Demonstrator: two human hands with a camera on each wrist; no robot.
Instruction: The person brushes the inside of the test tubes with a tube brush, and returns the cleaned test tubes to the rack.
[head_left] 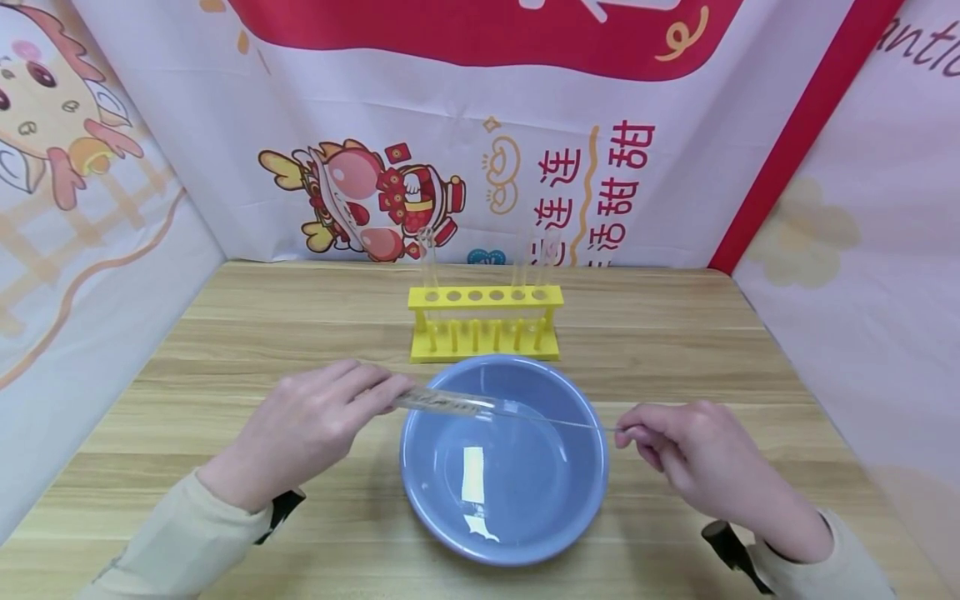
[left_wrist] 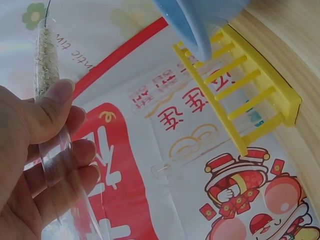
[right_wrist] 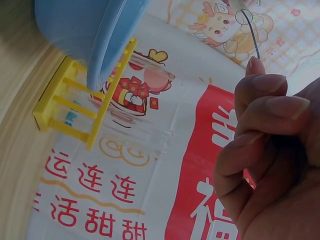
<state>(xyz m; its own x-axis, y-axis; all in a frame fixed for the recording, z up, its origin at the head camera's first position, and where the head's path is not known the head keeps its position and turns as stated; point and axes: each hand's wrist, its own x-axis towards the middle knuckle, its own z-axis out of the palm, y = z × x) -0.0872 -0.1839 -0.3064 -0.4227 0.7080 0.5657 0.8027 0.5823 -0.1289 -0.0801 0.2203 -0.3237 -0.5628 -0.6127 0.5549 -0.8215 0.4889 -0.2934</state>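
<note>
Over the blue basin (head_left: 504, 550), my left hand (head_left: 311, 429) grips a clear glass test tube (head_left: 487, 404), tilted slightly down to the right with its mouth facing right. Inside the tube lie the pale bristles of a test tube brush (left_wrist: 47, 62), close to the mouth in the left wrist view. The brush's thin wire handle (head_left: 570, 423) runs out of the tube across the basin. At its far end my right hand (head_left: 697, 458) pinches the wire between thumb and forefinger, just beyond the basin's right rim. In the right wrist view the curled fingers (right_wrist: 270, 112) hide the wire's end.
Behind the basin stands a yellow test tube rack (head_left: 486, 297) holding three clear tubes, one at its left end and two at its right. Both stand on a wood-grain table (head_left: 300, 317). A printed white and red cloth (head_left: 480, 100) hangs at the table's back edge.
</note>
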